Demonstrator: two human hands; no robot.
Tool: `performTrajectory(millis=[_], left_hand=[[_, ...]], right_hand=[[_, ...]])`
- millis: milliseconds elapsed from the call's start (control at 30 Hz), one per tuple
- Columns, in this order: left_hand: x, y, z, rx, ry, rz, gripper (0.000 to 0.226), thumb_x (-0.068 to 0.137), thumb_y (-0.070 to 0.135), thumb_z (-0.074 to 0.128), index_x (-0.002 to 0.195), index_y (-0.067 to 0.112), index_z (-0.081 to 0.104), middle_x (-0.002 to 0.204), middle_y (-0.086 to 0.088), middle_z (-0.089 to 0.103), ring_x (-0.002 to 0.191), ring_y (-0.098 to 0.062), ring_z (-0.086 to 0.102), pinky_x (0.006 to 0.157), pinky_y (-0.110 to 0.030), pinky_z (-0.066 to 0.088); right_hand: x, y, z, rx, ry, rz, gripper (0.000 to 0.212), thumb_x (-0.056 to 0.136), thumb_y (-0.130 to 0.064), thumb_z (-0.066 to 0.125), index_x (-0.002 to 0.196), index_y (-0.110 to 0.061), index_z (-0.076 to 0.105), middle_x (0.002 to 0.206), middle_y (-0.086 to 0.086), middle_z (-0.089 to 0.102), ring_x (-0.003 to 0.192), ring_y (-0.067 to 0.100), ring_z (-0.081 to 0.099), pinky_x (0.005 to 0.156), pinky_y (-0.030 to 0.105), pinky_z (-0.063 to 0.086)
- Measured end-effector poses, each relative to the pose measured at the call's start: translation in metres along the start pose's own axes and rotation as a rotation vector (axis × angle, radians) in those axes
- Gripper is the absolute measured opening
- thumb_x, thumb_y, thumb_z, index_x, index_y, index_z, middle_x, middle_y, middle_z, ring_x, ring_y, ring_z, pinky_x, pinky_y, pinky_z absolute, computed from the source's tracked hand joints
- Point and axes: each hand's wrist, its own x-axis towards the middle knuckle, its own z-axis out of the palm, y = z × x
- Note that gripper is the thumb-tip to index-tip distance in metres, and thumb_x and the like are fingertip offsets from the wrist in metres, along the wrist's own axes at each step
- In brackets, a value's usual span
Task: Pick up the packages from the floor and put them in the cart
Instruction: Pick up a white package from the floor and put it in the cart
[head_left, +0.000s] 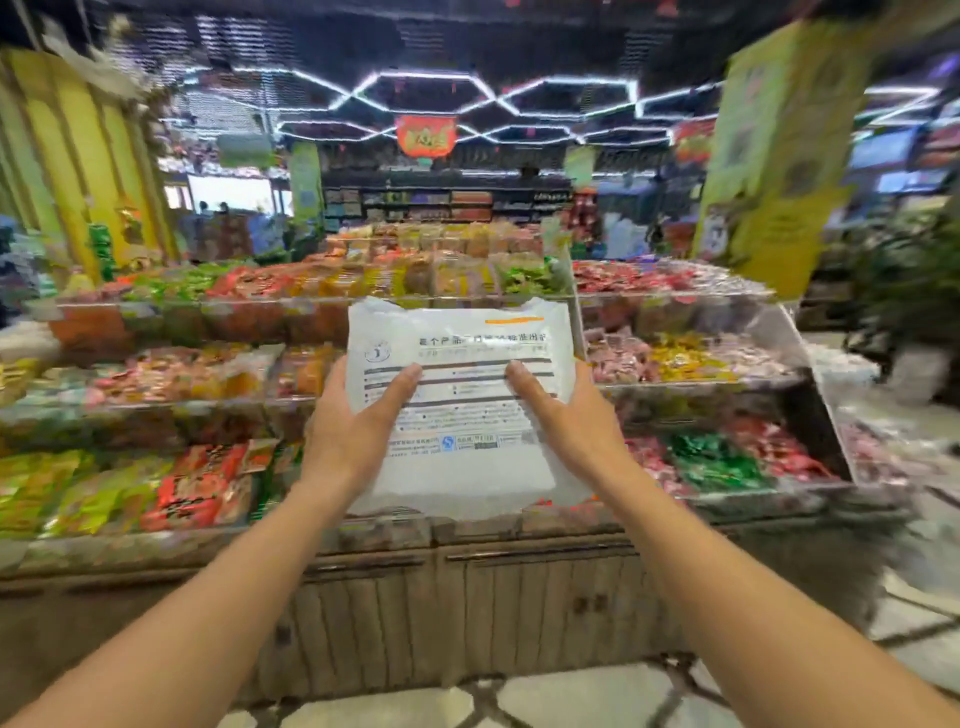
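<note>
Flat white plastic package with grey printed text (462, 395) held up at frame centre, printed face toward camera. Left hand (353, 431) grips its 9 o'clock edge, right hand (566, 421) its 3 o'clock edge; thumbs pressed on the front, fingers hidden behind. Behind it, 12 o'clock: tiered clear acrylic bins of colourful wrapped snacks (717, 364) on a wooden cabinet (519, 613). Background blurred.

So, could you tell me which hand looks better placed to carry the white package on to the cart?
Neither clearly. The left hand and right hand grip opposite edges of the white package, thumbs on its printed face, level and symmetric. No cart is in view, so its side cannot decide it; keeping both hands on seems safest.
</note>
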Motion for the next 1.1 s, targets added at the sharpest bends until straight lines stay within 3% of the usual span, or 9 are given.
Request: performTrajectory(millis=[67,100,233,333,600,700,833,933,1100], left_hand=[[-0.016,0.020,0.066,-0.010,-0.080,0.020,0.060,0.079,0.070,0.074,0.128,0.037,0.063,0.115,0.016,0.073,0.109,-0.017,0.069,0.099,-0.045,0.053],[-0.025,0.030,0.098,-0.022,-0.117,0.028,0.060,0.079,0.070,0.074,0.128,0.037,0.063,0.115,0.016,0.074,0.109,-0.016,0.069,0.099,-0.044,0.052],[-0.059,0.061,0.219,-0.118,-0.266,0.066,0.064,0.072,0.080,0.072,0.123,0.042,0.063,0.114,0.018,0.076,0.107,-0.012,0.072,0.100,-0.051,0.053],[-0.091,0.088,0.302,-0.164,-0.411,0.133,0.064,0.079,0.078,0.070,0.131,0.041,0.061,0.120,0.019,0.074,0.111,-0.009,0.071,0.099,-0.050,0.054],[-0.158,0.137,0.493,-0.229,-0.722,0.183,0.058,0.079,0.080,0.067,0.127,0.050,0.059,0.116,0.019,0.075,0.105,-0.014,0.074,0.095,-0.055,0.056],[-0.183,0.154,0.562,-0.228,-0.815,0.200,0.063,0.078,0.082,0.066,0.130,0.047,0.057,0.116,0.019,0.074,0.105,-0.012,0.072,0.096,-0.050,0.056],[-0.203,0.173,0.661,-0.282,-0.924,0.205,0.044,0.084,0.071,0.070,0.122,0.049,0.061,0.102,0.028,0.075,0.095,0.003,0.072,0.089,-0.040,0.056],[-0.211,0.189,0.738,-0.340,-1.016,0.200,0.051,0.082,0.073,0.070,0.124,0.045,0.061,0.108,0.018,0.077,0.098,-0.010,0.075,0.088,-0.046,0.059],[-0.225,0.215,0.862,-0.390,-1.167,0.174,0.062,0.077,0.077,0.073,0.124,0.039,0.062,0.109,0.011,0.078,0.097,-0.014,0.077,0.085,-0.051,0.062]], right_hand=[[-0.010,0.021,-0.069,-0.024,0.032,0.039,0.025,0.093,-0.063,0.065,0.110,-0.048,0.056,0.105,-0.027,0.062,0.106,0.011,0.062,0.083,0.028,0.046],[-0.013,0.034,-0.102,-0.028,0.055,0.051,0.025,0.094,-0.062,0.065,0.111,-0.047,0.055,0.106,-0.026,0.061,0.107,0.012,0.061,0.087,0.032,0.045],[-0.023,0.089,-0.219,-0.135,0.210,0.053,0.072,0.083,-0.084,0.060,0.137,-0.038,0.060,0.126,-0.018,0.070,0.114,0.008,0.068,0.094,0.040,0.055],[-0.040,0.123,-0.300,-0.175,0.313,0.102,0.069,0.082,-0.085,0.061,0.133,-0.038,0.064,0.123,-0.016,0.073,0.112,0.007,0.070,0.095,0.044,0.057],[-0.099,0.184,-0.461,-0.234,0.560,0.256,0.024,0.093,-0.065,0.065,0.108,-0.046,0.062,0.104,-0.025,0.069,0.097,-0.005,0.065,0.085,0.027,0.055],[-0.113,0.216,-0.513,-0.268,0.670,0.307,0.049,0.089,-0.076,0.062,0.125,-0.043,0.061,0.113,-0.021,0.071,0.102,0.001,0.068,0.083,0.029,0.055],[-0.112,0.254,-0.583,-0.286,0.779,0.375,0.040,0.091,-0.068,0.065,0.122,-0.045,0.054,0.112,-0.020,0.068,0.102,0.001,0.068,0.084,0.028,0.054],[-0.101,0.288,-0.635,-0.326,0.860,0.417,0.062,0.084,-0.079,0.065,0.130,-0.039,0.052,0.118,-0.016,0.069,0.106,0.009,0.070,0.094,0.043,0.059],[-0.085,0.334,-0.719,-0.388,0.988,0.523,0.059,0.084,-0.079,0.063,0.125,-0.039,0.051,0.112,-0.018,0.063,0.105,0.014,0.069,0.095,0.047,0.058]])
